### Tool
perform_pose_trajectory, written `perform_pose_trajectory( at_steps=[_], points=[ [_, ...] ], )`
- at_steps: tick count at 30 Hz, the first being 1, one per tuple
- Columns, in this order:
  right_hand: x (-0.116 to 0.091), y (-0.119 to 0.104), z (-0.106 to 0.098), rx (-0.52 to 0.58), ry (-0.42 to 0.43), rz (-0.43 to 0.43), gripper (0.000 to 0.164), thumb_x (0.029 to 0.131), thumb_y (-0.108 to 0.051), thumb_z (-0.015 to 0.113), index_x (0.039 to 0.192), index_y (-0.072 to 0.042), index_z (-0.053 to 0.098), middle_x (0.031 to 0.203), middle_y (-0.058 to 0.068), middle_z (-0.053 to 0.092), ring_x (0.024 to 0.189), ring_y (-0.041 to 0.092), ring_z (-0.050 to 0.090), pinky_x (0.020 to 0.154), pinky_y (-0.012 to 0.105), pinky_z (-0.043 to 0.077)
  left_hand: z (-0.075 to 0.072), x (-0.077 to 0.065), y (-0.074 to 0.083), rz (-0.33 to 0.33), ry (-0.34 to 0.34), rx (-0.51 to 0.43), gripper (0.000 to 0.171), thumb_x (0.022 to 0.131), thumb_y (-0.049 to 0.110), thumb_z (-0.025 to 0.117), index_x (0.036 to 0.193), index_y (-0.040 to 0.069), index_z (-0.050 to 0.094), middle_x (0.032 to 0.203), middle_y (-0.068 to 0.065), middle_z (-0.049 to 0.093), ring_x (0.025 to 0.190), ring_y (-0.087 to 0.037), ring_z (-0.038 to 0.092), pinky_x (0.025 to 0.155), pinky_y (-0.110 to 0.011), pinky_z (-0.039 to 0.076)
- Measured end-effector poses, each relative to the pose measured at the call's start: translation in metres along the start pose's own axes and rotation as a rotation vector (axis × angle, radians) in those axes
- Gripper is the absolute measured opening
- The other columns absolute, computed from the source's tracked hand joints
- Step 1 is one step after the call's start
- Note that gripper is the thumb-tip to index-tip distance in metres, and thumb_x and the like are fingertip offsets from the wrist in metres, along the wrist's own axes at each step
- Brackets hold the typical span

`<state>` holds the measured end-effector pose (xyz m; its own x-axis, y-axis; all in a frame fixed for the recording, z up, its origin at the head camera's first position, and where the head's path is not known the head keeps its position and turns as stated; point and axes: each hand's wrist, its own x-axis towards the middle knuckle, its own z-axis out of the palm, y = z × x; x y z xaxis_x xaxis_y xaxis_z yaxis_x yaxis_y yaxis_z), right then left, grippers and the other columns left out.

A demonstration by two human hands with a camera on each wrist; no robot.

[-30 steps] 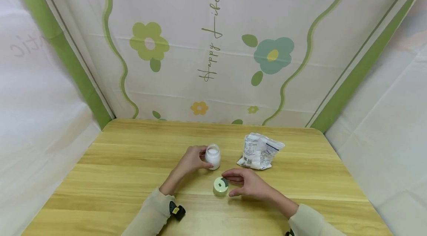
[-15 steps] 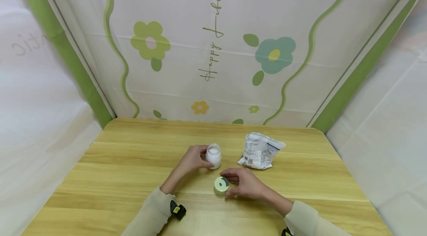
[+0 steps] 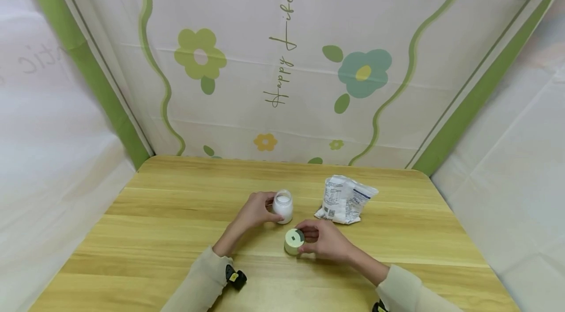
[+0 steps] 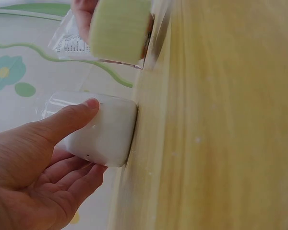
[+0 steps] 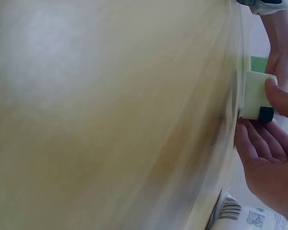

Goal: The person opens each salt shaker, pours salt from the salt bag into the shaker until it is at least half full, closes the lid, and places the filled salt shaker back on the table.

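My left hand (image 3: pixel 257 213) holds a small clear jar (image 3: pixel 283 209) around its side, with its mouth uncovered. White content fills most of the jar, which stands upright on the wooden table (image 3: pixel 176 253). In the left wrist view, the thumb (image 4: pixel 72 120) lies along one side of the jar (image 4: pixel 110 132) and the fingers along the other. Just nearer the camera, my right hand (image 3: pixel 326 242) pinches a pale green cap (image 3: pixel 294 242) with a dark patch at its top edge. The right wrist view has the thumb on the cap (image 5: pixel 257 93) and the fingers beneath.
A crumpled white printed packet (image 3: pixel 344 199) stands on the table behind the right hand. A patterned fabric curtain (image 3: pixel 309 120) hangs behind the table's far edge, with white fabric walls on both sides.
My right hand has closed in on the pale green cap and now pinches it; the cap has shifted slightly up in the head view. The left hand and jar stay put.
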<state>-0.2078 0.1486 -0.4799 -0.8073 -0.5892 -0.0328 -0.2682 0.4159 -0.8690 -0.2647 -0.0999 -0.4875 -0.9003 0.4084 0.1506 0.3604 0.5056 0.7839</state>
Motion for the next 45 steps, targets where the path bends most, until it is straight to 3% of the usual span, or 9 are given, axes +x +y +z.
perform_pose_trajectory(
  at_steps=[12, 18, 26, 34, 41, 45],
  points=[
    [-0.001, -0.004, -0.010, 0.088, 0.089, -0.058, 0.048, 0.083, -0.018, 0.081, 0.123, 0.000, 0.062, 0.122, 0.017, 0.066, 0.114, 0.030, 0.066, 0.096, 0.029, 0.056, 0.001, 0.000, -0.001, 0.016, 0.006, 0.009, 0.053, 0.075, 0.016, 0.088, 0.122, 0.002, 0.068, 0.117, -0.014, 0.072, 0.110, -0.027, 0.070, 0.095, -0.038, 0.057],
    [0.000, -0.003, -0.012, 0.151, 0.095, -0.074, 0.053, 0.085, -0.017, 0.080, 0.132, -0.001, 0.059, 0.127, 0.017, 0.064, 0.115, 0.024, 0.065, 0.096, 0.026, 0.056, 0.001, 0.000, -0.001, 0.015, 0.010, 0.014, 0.053, 0.075, 0.016, 0.088, 0.122, 0.002, 0.068, 0.117, -0.013, 0.073, 0.110, -0.026, 0.070, 0.095, -0.038, 0.057],
    [0.003, -0.007, -0.014, 0.196, 0.108, -0.117, 0.052, 0.087, -0.014, 0.078, 0.132, 0.001, 0.057, 0.127, 0.021, 0.061, 0.112, 0.018, 0.063, 0.096, 0.030, 0.056, 0.001, 0.000, 0.000, 0.011, 0.009, 0.007, 0.052, 0.075, 0.015, 0.088, 0.121, 0.002, 0.068, 0.117, -0.014, 0.072, 0.109, -0.027, 0.070, 0.094, -0.038, 0.058],
    [0.005, -0.017, -0.018, 0.211, 0.173, -0.150, 0.048, 0.088, -0.010, 0.076, 0.131, 0.002, 0.059, 0.125, 0.021, 0.059, 0.107, 0.005, 0.061, 0.093, 0.026, 0.057, 0.001, -0.001, -0.001, 0.005, 0.008, -0.015, 0.053, 0.075, 0.014, 0.088, 0.122, 0.001, 0.068, 0.117, -0.014, 0.072, 0.110, -0.028, 0.069, 0.094, -0.038, 0.057],
    [0.013, -0.024, -0.020, 0.260, 0.218, -0.153, 0.047, 0.086, -0.008, 0.076, 0.128, 0.006, 0.058, 0.126, 0.024, 0.060, 0.111, 0.007, 0.060, 0.096, 0.023, 0.055, 0.000, -0.001, -0.001, -0.002, 0.003, -0.018, 0.054, 0.076, 0.015, 0.087, 0.124, 0.001, 0.067, 0.119, -0.015, 0.072, 0.112, -0.028, 0.069, 0.095, -0.038, 0.057],
    [0.018, -0.027, -0.021, 0.272, 0.230, -0.139, 0.050, 0.086, -0.009, 0.077, 0.129, 0.006, 0.056, 0.129, 0.025, 0.061, 0.117, 0.015, 0.062, 0.102, 0.024, 0.051, 0.000, -0.001, 0.000, -0.006, 0.000, -0.015, 0.054, 0.076, 0.016, 0.087, 0.124, 0.002, 0.067, 0.119, -0.014, 0.072, 0.112, -0.027, 0.069, 0.095, -0.038, 0.057]
  ],
)
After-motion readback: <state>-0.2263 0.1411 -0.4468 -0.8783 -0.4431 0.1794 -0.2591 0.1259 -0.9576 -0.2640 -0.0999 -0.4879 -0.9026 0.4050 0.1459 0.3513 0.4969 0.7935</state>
